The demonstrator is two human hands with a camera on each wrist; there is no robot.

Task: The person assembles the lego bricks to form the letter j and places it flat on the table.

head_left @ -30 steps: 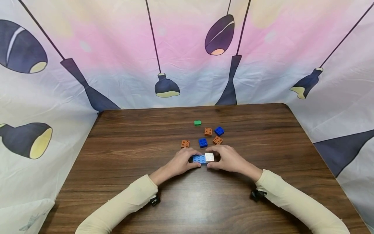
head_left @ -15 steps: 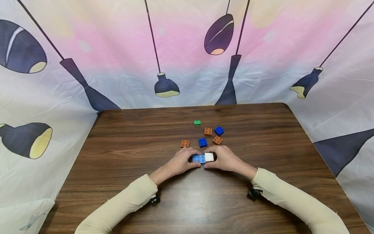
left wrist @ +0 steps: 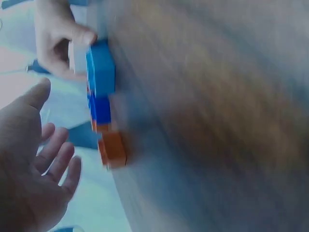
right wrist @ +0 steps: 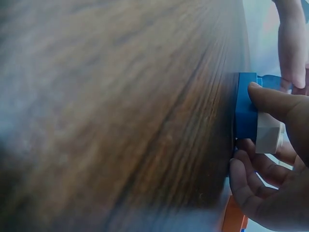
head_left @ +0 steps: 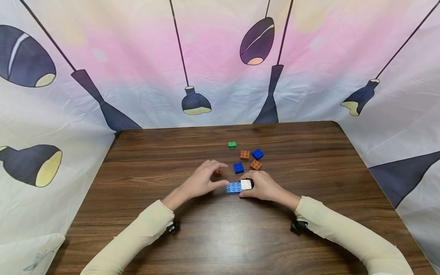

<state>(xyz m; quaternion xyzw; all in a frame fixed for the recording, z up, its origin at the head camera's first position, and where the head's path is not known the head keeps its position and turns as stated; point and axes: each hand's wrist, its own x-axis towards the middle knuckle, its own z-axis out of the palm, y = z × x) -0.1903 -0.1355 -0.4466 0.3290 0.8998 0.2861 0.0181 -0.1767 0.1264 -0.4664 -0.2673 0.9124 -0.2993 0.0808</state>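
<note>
A light blue building brick (head_left: 233,187) lies studs up on the brown table, with a white brick (head_left: 246,185) on its right end. My right hand (head_left: 264,185) grips this pair from the right. In the right wrist view the thumb lies against the side of the blue brick (right wrist: 246,106), just below the white brick (right wrist: 268,134). Fingers and thumb apart, my left hand (head_left: 202,179) hovers left of the pair and holds nothing. It partly covers an orange brick (head_left: 218,172) behind it, which stands apart from the hand in the left wrist view.
Beyond the hands lie two dark blue bricks (head_left: 238,167), more orange bricks (head_left: 245,155) and a green brick (head_left: 232,144). A printed cloth (head_left: 220,76) hangs behind the wooden table (head_left: 220,236) and along its sides.
My left hand has let go of the light blue brick and moved left and away from me, towards the orange brick. The right hand has shifted slightly left along the bricks and keeps its grip.
</note>
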